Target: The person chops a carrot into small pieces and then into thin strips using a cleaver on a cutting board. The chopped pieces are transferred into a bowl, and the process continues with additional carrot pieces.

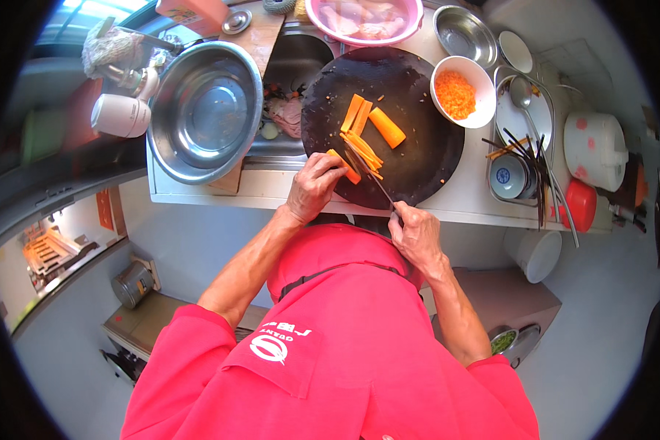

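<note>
On a round dark chopping board (423, 159), my left hand (316, 184) pinches a carrot piece (350, 171) near the board's front left edge. My right hand (417, 231) grips the handle of a kitchen knife (378, 186), its blade slanting up and left beside that piece. Thin carrot slices (366, 153) lie fanned against the blade's other side. Behind them are flat-cut carrot pieces (356, 114) and, to their right, a thick carrot chunk (387, 128). A white bowl of finely chopped carrot (455, 94) overlaps the board's right rim.
A large steel basin (206, 113) stands left, beside the sink (300, 55), which holds raw meat (287, 115). Behind the board is a pink basin (363, 39) with meat pieces in liquid. Right are a steel bowl (465, 36), a tray with bowls and chopsticks (539, 181), and a rice cooker (594, 148).
</note>
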### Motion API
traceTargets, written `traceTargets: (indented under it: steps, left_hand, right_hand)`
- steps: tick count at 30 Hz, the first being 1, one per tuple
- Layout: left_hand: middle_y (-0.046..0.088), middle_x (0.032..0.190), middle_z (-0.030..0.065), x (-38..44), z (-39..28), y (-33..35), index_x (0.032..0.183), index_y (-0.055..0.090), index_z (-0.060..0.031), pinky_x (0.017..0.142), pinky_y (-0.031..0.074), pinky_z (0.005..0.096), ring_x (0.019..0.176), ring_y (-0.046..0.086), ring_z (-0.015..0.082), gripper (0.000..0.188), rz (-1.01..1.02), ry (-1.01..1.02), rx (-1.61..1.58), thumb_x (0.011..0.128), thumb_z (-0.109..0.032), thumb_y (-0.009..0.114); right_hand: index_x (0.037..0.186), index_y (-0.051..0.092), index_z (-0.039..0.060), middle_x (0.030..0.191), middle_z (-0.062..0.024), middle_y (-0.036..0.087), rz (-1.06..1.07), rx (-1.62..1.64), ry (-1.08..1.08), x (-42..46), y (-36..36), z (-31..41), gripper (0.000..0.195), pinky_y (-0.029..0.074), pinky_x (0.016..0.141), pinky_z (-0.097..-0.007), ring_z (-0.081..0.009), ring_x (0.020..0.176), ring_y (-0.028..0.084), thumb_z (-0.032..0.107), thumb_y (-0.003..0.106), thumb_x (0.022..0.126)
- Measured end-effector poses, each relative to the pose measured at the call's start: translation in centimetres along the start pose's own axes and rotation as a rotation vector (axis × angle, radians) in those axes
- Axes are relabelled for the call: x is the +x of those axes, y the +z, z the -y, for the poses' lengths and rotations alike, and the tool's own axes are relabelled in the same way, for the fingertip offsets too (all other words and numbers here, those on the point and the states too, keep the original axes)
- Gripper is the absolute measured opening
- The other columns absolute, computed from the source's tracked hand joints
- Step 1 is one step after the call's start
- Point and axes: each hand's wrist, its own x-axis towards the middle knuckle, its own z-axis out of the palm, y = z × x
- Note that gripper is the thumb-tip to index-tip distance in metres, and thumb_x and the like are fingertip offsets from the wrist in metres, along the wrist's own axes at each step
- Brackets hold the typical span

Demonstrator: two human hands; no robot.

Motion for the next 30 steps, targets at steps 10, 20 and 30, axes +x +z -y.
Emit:
traceTargets:
  steps: [10, 20, 30]
  left_hand:
    - [0.081, 0.122, 0.0082, 0.2, 1.9, -0.2, 0.115, 0.086, -0.004, 0.098, 0.066, 0.0433, 0.117, 0.076, 0.0335, 0.038, 0.064, 0.108, -0.033, 0.079, 0.007, 0.079]
    - [0.083, 0.121, 0.0063, 0.5, 2.4, -0.7, 0.114, 0.086, -0.0062, 0.094, 0.068, 0.041, 0.115, 0.078, 0.0305, 0.04, 0.084, 0.125, -0.042, 0.077, 0.007, 0.077]
    - [0.083, 0.121, 0.0057, 0.8, 2.4, -0.9, 0.114, 0.088, -0.0074, 0.094, 0.068, 0.0406, 0.114, 0.078, 0.0308, 0.041, 0.118, 0.105, -0.043, 0.078, 0.005, 0.075]
  right_hand:
    - [0.097, 0.066, 0.0069, 0.08, -0.0167, 0.074, -0.024, -0.052, -0.045, 0.0, 0.8, 0.3, 0.006, 0.058, 0.065, -0.0552, -0.0432, 0.077, 0.077, 0.005, 0.071, 0.096]
    - [0.103, 0.073, 0.0073, 0.081, -0.0152, 0.076, -0.068, -0.054, 0.0, -0.1, 1.3, 1.1, 0.007, 0.06, 0.066, -0.054, -0.042, 0.077, 0.078, 0.006, 0.073, 0.096]
    - [0.111, 0.077, 0.0063, 0.093, -0.0142, 0.08, 0.023, -0.091, 0.058, -0.1, 0.0, 3.0, 0.018, 0.062, 0.07, -0.0501, -0.0398, 0.083, 0.079, 0.003, 0.076, 0.094]
